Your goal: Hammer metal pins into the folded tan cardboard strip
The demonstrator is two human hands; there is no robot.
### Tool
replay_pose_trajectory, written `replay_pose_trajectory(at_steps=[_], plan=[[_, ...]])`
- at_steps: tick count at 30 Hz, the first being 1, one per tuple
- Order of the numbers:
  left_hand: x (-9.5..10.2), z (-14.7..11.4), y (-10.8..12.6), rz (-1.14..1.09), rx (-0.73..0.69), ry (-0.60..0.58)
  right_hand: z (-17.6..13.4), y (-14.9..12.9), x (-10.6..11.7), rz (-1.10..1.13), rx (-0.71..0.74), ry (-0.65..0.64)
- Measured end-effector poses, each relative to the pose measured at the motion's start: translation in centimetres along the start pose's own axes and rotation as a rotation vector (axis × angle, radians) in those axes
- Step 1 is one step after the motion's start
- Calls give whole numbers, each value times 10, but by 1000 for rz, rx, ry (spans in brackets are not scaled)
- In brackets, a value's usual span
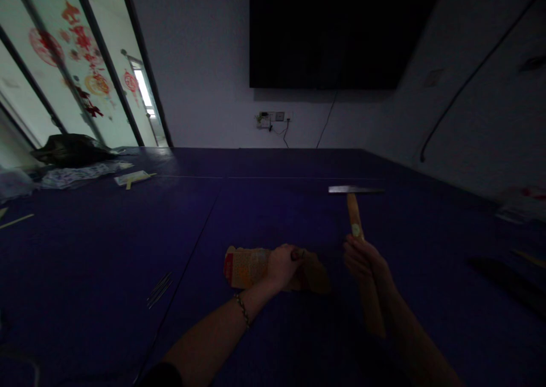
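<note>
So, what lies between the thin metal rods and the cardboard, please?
In the head view, purple surface with a dark seam separates the metal rods from the cardboard.

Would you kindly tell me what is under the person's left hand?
A tan, elongated, cardboard-like piece with a red end shows beneath the left hand, on the dark purple surface; whatever the hand covers is hidden.

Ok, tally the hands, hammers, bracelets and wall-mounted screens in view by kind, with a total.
Hands: 2 (left hand, right hand)
Wooden-handled hammer: 1
Bracelet: 1
Wall-mounted screen: 1
Total: 5
</note>
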State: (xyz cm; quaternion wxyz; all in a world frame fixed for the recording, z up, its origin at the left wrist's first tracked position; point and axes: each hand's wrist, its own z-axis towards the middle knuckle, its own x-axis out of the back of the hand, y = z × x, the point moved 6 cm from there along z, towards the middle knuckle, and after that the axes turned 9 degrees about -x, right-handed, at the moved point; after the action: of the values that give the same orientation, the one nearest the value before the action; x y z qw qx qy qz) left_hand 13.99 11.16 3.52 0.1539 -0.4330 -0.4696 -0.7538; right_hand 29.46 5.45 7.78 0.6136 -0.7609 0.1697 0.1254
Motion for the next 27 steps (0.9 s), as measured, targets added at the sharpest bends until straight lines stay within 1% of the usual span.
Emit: replay_pose_trajectory(at_steps=[2,4,7,11,14,16,19,21,22,24,26,27], plan=[[1,-2,0,-6,-5,10,10,5,15,31,8,-16],[1,-4,-1,-17,-12,12,12,12,23,66,35,-27],[2,-6,-2,-28,-28,3,9,18,24,153,75,-50],[5,-9,2,4,-73,-46,7,15,23,240,85,-68],[13,-13,11,84,-128,-105,7,11,25,276,93,-68],[23,-19,16,153,-159,-140,9,10,28,256,83,-59],[46,-36,15,254,-179,-169,10,11,31,165,67,-49],[67,-54,5,344,-174,-170,9,10,31,128,73,-34],[79,-65,-3,386,-155,-152,8,9,31,122,80,-20],[107,-91,-27,428,-60,-110,8,8,31,128,82,8],[137,-123,-60,459,122,-45,9,9,32,159,66,14],[153,-140,-77,485,222,9,10,11,32,176,45,6]])
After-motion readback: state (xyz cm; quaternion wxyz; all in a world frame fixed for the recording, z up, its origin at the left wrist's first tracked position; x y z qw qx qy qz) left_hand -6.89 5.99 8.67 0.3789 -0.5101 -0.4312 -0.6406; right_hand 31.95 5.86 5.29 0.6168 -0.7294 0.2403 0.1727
